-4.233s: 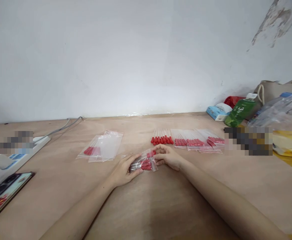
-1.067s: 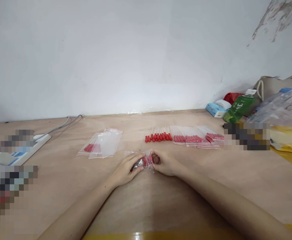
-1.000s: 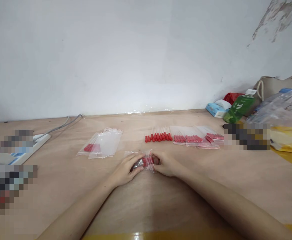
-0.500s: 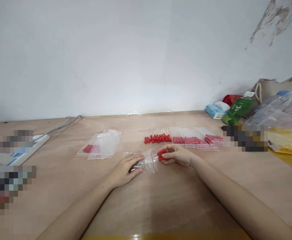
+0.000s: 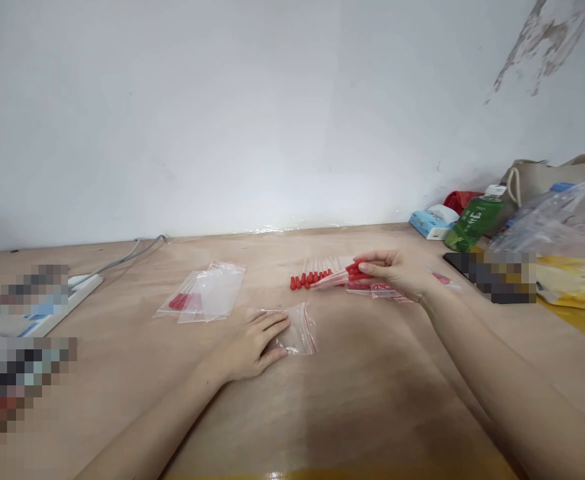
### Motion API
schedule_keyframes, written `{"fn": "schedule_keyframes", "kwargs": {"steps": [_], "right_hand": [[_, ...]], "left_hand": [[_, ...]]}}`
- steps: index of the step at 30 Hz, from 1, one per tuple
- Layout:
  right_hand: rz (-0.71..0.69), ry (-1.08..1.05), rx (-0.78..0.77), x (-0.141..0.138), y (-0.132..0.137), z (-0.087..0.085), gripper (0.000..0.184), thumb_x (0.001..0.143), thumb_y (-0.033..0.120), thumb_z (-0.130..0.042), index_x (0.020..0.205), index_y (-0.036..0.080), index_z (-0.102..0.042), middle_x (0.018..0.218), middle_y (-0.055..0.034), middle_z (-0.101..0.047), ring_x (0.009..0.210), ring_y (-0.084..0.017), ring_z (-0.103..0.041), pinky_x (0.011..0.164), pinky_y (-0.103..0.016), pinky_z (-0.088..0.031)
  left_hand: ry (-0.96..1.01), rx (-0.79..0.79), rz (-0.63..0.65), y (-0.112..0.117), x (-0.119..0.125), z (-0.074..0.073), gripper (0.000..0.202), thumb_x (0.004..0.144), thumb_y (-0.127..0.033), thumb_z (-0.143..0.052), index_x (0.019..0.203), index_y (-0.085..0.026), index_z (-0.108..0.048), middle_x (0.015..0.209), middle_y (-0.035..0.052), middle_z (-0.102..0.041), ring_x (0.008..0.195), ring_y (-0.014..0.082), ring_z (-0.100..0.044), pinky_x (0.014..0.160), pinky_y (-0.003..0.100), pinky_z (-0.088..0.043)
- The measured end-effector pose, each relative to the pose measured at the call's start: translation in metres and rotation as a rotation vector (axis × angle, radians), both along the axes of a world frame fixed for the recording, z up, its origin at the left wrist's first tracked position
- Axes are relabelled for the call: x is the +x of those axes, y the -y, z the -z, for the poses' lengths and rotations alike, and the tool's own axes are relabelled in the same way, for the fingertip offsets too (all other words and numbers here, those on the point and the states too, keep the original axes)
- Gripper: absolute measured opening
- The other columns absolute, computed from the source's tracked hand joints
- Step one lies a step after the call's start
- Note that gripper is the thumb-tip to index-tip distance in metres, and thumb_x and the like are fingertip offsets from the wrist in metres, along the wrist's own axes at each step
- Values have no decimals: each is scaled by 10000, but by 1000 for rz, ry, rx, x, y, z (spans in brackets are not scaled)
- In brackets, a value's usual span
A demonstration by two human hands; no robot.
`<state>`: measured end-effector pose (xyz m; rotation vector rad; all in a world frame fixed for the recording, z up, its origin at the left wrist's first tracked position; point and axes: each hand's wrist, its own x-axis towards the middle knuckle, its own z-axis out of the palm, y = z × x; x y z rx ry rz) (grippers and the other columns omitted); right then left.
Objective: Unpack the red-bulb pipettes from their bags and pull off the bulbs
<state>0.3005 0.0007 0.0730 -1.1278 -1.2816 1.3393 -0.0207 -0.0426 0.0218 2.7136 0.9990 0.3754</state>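
Observation:
My right hand [image 5: 385,270] is closed round a small bundle of droppers [image 5: 356,271], gripping their red bulbs, with the pale thin stems pointing left. Flat on the table, my left hand [image 5: 252,343] rests with fingers stretched out and spread over the edge of a clear zip bag [image 5: 301,333] that has a red line at its mouth. Behind the bag lies a row of loose red-bulbed droppers [image 5: 312,279], stems away from me. Filled zip bags [image 5: 379,292] lie partly hidden under my right hand.
At left, more zip bags [image 5: 217,293] overlap, one with red bulbs inside. A white power strip [image 5: 85,293] with a grey cable is further left. On the right are a dark flat object [image 5: 472,270], a green bottle [image 5: 477,217], a tissue pack [image 5: 429,225] and plastic bags [image 5: 567,220].
My right hand has moved up and right, drawing the droppers away from the mouth of the zip bag. The bag now lies flatter, and my left hand stays on it.

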Motion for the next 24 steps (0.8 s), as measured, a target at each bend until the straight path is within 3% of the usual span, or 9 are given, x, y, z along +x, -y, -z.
{"fn": "schedule_keyframes", "kwargs": {"steps": [2, 5, 7, 10, 13, 15, 17, 21, 24], "right_hand": [[92, 24, 147, -5, -7, -2, 289, 627, 283, -717, 876, 166, -630, 847, -57, -684, 795, -172, -647, 766, -335, -532], [206, 146, 384, -30, -23, 9, 259, 687, 289, -656, 911, 164, -627, 886, -59, -679, 827, -175, -637, 812, -362, -503], [260, 348, 570, -53, -35, 20, 194, 739, 253, -599, 915, 182, -636, 932, -49, -671, 878, -175, -620, 840, -349, -481], [187, 740, 767, -82, -48, 33, 203, 823, 172, -481, 970, 185, -620, 996, -57, -649, 921, -156, -592, 838, -295, -452], [64, 1086, 816, -101, -55, 42, 249, 859, 119, -399, 989, 169, -605, 965, -70, -641, 890, -149, -576, 788, -261, -432], [19, 1165, 817, -109, -56, 47, 238, 855, 109, -406, 977, 159, -604, 941, -80, -636, 897, -164, -558, 776, -263, -417], [-8, 1201, 826, -115, -57, 51, 217, 844, 105, -431, 971, 143, -602, 936, -98, -630, 923, -186, -537, 784, -272, -401], [-62, 1268, 854, -124, -54, 56, 215, 841, 121, -451, 1011, 125, -582, 941, -110, -623, 917, -199, -523, 811, -286, -375], [-63, 1293, 864, -123, -46, 58, 235, 844, 203, -481, 1058, 145, -559, 987, -104, -613, 941, -214, -511, 824, -321, -357]], "left_hand": [[15, 41, -6, 2, 6, -7, 473, 831, -369, -473, 1280, -240, -402, 1310, 85, -433, 1217, 252, -376, 1017, 457, -309], [25, 40, 45, 4, 17, -11, 367, 867, -330, -413, 1224, -262, -464, 1332, 60, -413, 1242, 231, -349, 1041, 445, -268], [-21, 1, 110, 5, 23, -9, 357, 884, -346, -377, 1230, -304, -457, 1365, 32, -378, 1279, 234, -293, 1058, 490, -191], [-54, -63, 112, 2, 25, -4, 370, 873, -402, -387, 1237, -358, -438, 1392, 7, -337, 1297, 261, -251, 1036, 574, -110], [127, -129, -64, -14, 25, -2, 320, 875, -394, -375, 1134, -319, -548, 1324, 6, -437, 1244, 230, -354, 1045, 510, -193], [377, -184, -280, -37, 28, -1, 331, 879, -368, -357, 1094, -248, -580, 1256, 30, -507, 1193, 197, -422, 1036, 418, -271], [588, -292, -467, -66, 34, 2, 376, 856, -388, -393, 1128, -187, -558, 1247, 61, -518, 1193, 203, -426, 1043, 380, -270], [644, -378, -482, -112, 53, 14, 529, 892, -465, -228, 1217, -128, -475, 1324, 105, -429, 1213, 205, -410, 1008, 363, -324], [664, -423, -456, -120, 65, 21, 615, 892, -514, -126, 1239, -123, -450, 1321, 112, -429, 1211, 195, -414, 993, 344, -346]]}}
